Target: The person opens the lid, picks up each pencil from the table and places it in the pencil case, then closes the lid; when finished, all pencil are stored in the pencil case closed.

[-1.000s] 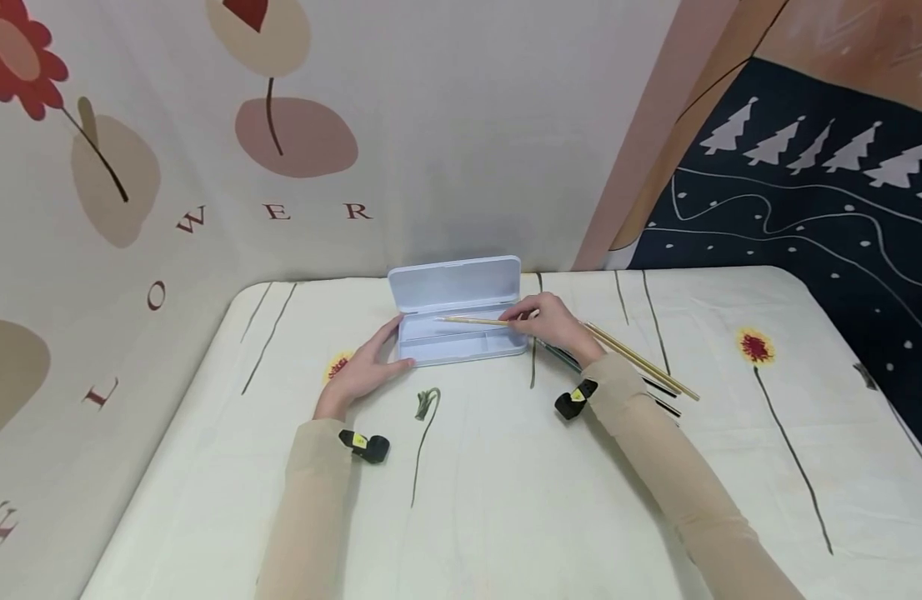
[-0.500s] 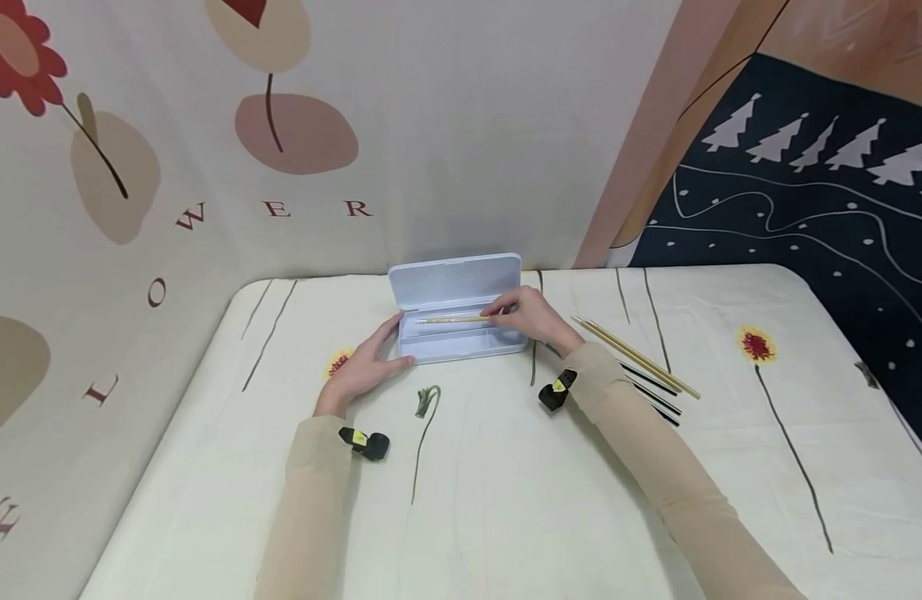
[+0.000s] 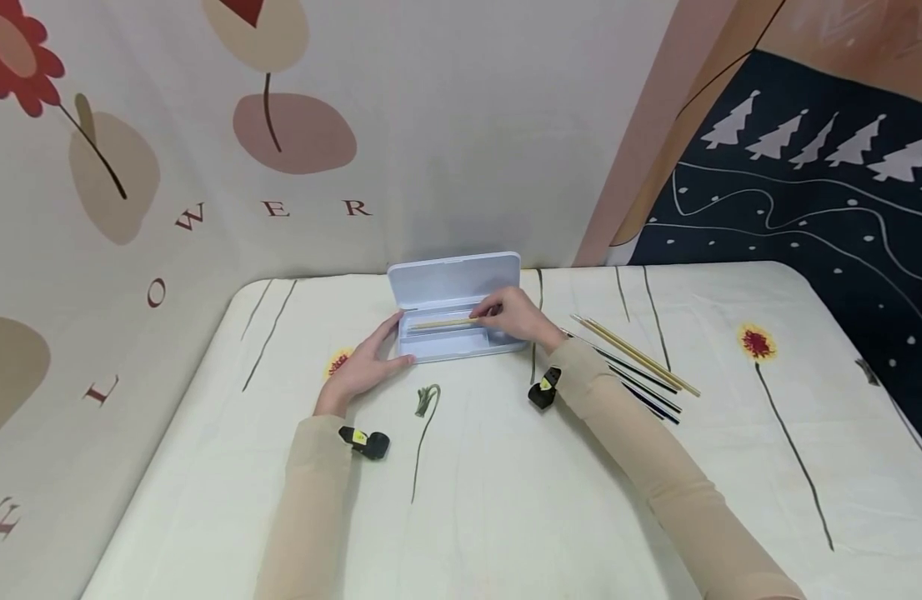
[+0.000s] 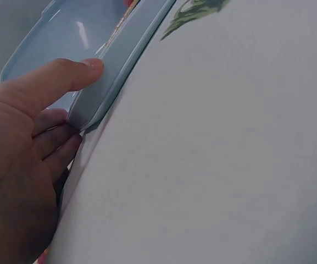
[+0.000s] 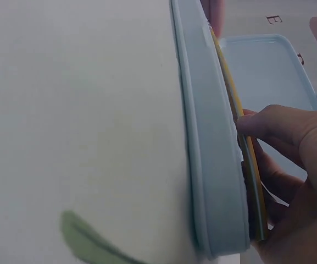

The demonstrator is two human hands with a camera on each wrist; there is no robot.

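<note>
Your right hand (image 3: 512, 313) pinches the gold stick (image 3: 444, 322), tip left of those fingers — I'd level it before releasing. Your left hand (image 3: 365, 368), spread, touches the box (image 3: 449, 343) — brace lightly.

Flower-printed tablecloth (image 3: 498, 500), lettered backdrop (image 3: 461, 150), navy panel (image 3: 802, 197) with 6 white trees (image 3: 857, 143).

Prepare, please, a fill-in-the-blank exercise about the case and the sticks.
The lid of the blue case is ____, not closed.
A yellow stick is pinched by the person's ____ grip.
In the head view, the left grip touches the case's ____ end.
There, the loose sticks lie to the ____ of the case.
Missing words: open; right; left; right.
</note>
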